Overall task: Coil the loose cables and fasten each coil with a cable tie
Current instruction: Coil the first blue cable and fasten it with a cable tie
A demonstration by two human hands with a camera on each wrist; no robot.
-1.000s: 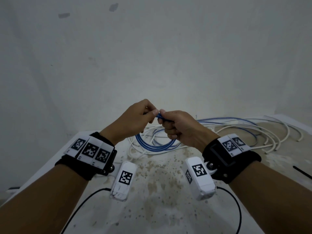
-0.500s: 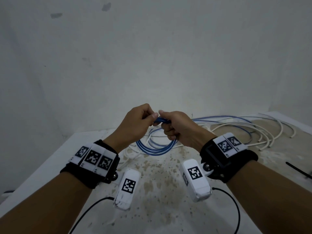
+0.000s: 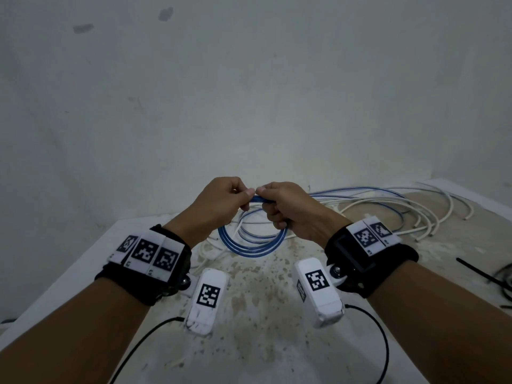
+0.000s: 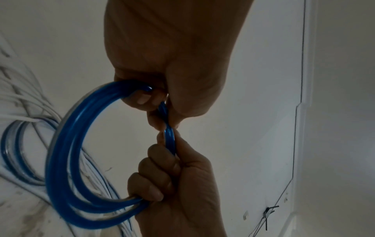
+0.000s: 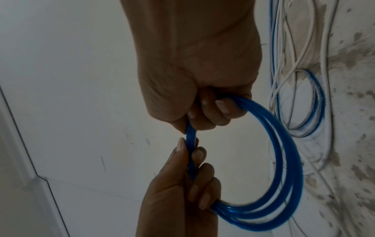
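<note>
Coiling step underway: my left hand point(image 3: 221, 202) and right hand point(image 3: 288, 209) both grip blue cable coil point(image 3: 249, 242) at top. Next, I judge: fetch cable tie, keep loops bunched.

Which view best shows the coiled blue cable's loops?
Left wrist: the coiled blue cable fills the frame, its loops distinct. Right wrist shows it similarly, motion-blurred. Head shows it small, partly hidden by hands.

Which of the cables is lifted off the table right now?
The blue coil, held up between the left hand and the right hand. The white cables and the looser blue loops lie on the table.
</note>
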